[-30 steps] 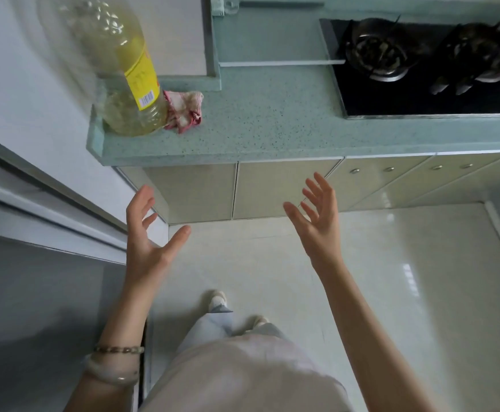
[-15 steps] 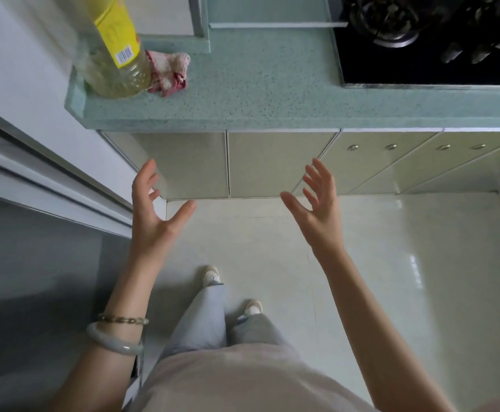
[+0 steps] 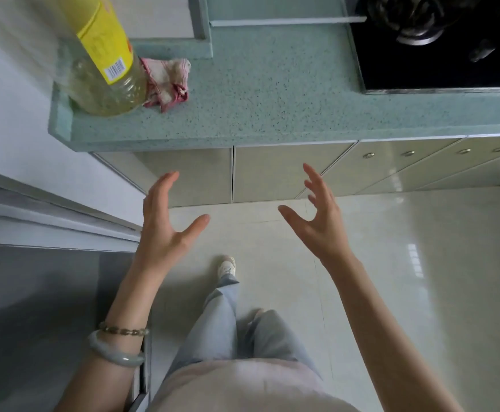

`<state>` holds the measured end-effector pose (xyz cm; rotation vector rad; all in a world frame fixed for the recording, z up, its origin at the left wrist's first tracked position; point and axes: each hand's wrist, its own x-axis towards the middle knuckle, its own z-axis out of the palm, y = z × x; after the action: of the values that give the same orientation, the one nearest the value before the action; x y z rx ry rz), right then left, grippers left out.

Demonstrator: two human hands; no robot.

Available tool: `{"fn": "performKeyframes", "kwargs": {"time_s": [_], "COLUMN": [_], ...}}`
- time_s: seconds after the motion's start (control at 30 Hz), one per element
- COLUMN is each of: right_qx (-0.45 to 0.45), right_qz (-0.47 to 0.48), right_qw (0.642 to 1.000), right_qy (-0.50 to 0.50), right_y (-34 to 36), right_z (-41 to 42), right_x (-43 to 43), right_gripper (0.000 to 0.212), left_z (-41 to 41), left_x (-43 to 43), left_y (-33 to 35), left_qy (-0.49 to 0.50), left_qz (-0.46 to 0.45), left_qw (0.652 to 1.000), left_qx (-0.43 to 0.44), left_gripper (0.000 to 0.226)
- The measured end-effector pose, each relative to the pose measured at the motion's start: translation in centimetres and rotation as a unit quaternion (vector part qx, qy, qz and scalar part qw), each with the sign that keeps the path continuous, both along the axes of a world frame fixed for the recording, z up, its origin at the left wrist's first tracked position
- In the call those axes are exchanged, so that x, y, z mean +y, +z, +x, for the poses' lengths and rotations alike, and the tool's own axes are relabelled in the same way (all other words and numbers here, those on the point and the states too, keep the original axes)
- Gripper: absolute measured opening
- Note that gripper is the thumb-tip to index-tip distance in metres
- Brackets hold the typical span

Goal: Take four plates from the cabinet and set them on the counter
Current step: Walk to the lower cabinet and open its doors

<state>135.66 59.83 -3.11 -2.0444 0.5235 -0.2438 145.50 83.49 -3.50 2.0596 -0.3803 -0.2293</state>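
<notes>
The tabletop (image 3: 272, 93) looks like speckled green stone with a smooth, dull finish. The bottle (image 3: 109, 90) is clear ribbed plastic with a yellow label (image 3: 106, 40). Beside it lies a crumpled woven cloth rag (image 3: 168, 81). The hob (image 3: 451, 72) is glossy black glass edged by a bright metal strip (image 3: 439, 90). The cabinet doors (image 3: 272, 171) are pale and glossy, with small shiny metal knobs (image 3: 368, 155). The floor (image 3: 406, 263) is polished, reflective tile. The bangle (image 3: 115, 352) looks smooth and stone-like; the trousers (image 3: 219, 322) are soft matt cloth.

Speckled teal counter (image 3: 272, 93), yellow-labelled bottle (image 3: 106, 63), pink-and-white cloth (image 3: 167, 80), black stove (image 3: 439, 52), pale beige cabinet doors (image 3: 272, 171)
</notes>
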Motion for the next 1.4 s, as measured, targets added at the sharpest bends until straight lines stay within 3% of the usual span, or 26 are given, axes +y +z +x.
{"fn": "performKeyframes", "kwargs": {"time_s": [0.13,0.3,0.47,0.67,0.83,1.07,1.17,1.3,1.4], "right_qx": [-0.010,-0.026,-0.054,-0.148,-0.229,-0.290,-0.306,-0.318,-0.274], "right_qz": [0.158,0.219,0.219,0.188,0.132,0.088,0.100,0.223,0.388], "right_qw": [0.987,0.974,0.974,0.971,0.963,0.947,0.938,0.907,0.864], "right_qy": [-0.041,-0.040,-0.002,0.013,0.059,0.107,0.130,0.161,0.164], "right_y": [-1.1,-6.2,-15.4,-26.1,-31.4,-31.1,-29.2,-27.3,-26.3], "right_z": [2.0,3.9,5.6,8.7,11.7,12.9,13.9,16.7,18.5], "right_x": [0.3,0.2,-0.5,-2.7,-3.9,-3.3,-2.9,-2.1,0.0], "right_gripper": [0.079,0.077,0.075,0.071,0.070,0.070,0.062,0.053,0.047], "left_z": [1.8,2.8,3.4,6.2,9.6,11.3,12.0,13.3,14.3], "left_x": [-0.7,-1.4,-2.6,-4.8,-5.7,-6.1,-6.4,-6.5,-6.4], "left_y": [-1.4,-6.9,-16.6,-28.7,-34.2,-32.8,-30.8,-28.8,-27.4], "left_qy": [0.016,0.019,0.017,-0.003,-0.029,-0.039,-0.033,-0.001,0.041], "left_qz": [-0.109,-0.176,-0.210,-0.245,-0.239,-0.227,-0.237,-0.290,-0.416], "left_qw": [0.992,0.980,0.975,0.969,0.966,0.950,0.949,0.946,0.908], "left_qx": [0.065,0.090,0.067,0.007,-0.095,-0.210,-0.205,-0.142,-0.040], "left_gripper": [0.083,0.090,0.087,0.083,0.084,0.086,0.083,0.072,0.053]}}
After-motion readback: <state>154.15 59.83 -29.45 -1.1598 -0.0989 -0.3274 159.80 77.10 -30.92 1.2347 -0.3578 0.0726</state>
